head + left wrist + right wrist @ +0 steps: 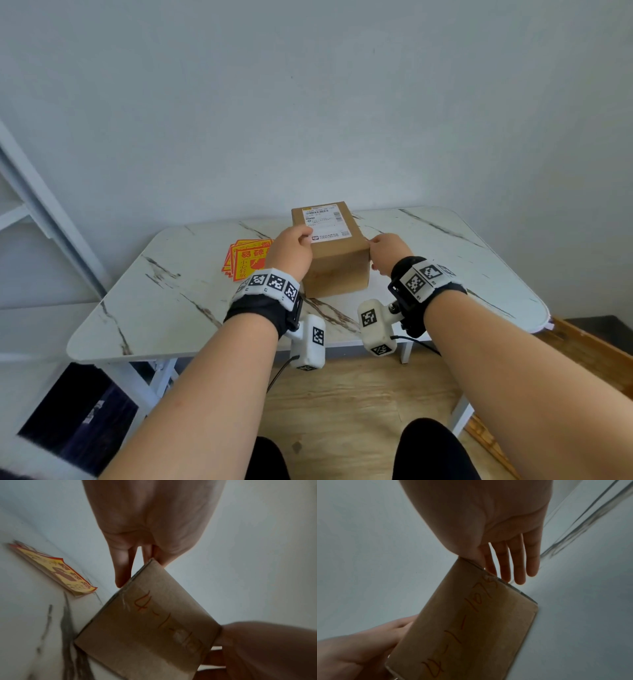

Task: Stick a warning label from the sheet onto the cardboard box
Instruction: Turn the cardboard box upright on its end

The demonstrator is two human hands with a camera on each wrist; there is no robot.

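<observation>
A brown cardboard box [337, 270] with a white shipping label [325, 221] on top stands mid-table; red handwriting marks its near face [150, 628] [471, 628]. My left hand [291, 251] grips its left side, thumb hooked over the top edge and fingers [122, 566] straight down the side. On the opposite side my right hand [387, 251] holds the top right corner, its fingers [518, 566] laid along that side. A stack of red and yellow warning label sheets [245, 262] [58, 568] lies flat just left of the box, partly hidden by my left hand.
The white marble-pattern table [171, 298] backs onto a plain wall. A white frame [41, 212] leans at the far left. A dark object [78, 411] sits under the table's left side, and a wooden board [589, 346] lies on the floor at the right.
</observation>
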